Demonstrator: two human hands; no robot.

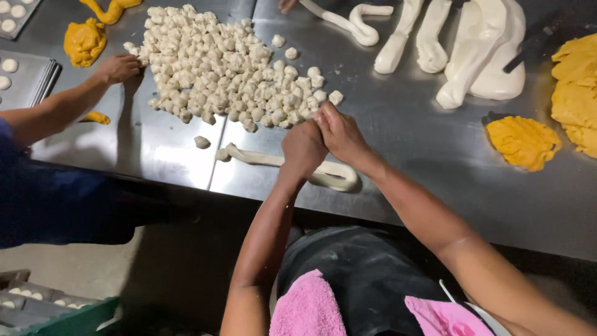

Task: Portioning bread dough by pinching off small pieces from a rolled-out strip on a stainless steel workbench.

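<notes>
My left hand (pixel 303 149) and my right hand (pixel 337 134) are pressed together over a long rope of pale dough (pixel 261 158) lying on the steel table (pixel 423 143). Both hands grip the rope's near end. Just beyond my fingers sits a big heap of small white dough pieces (pixel 217 68). One loose piece (pixel 202 142) lies near the rope's far tip.
Another person's hand (pixel 118 67) reaches into the heap from the left. Yellow filling lumps (pixel 522 142) (pixel 84 41) lie right and left. Thick white dough ropes (pixel 479 50) rest at the back. Trays with dough rounds (pixel 18 68) stand at the left edge.
</notes>
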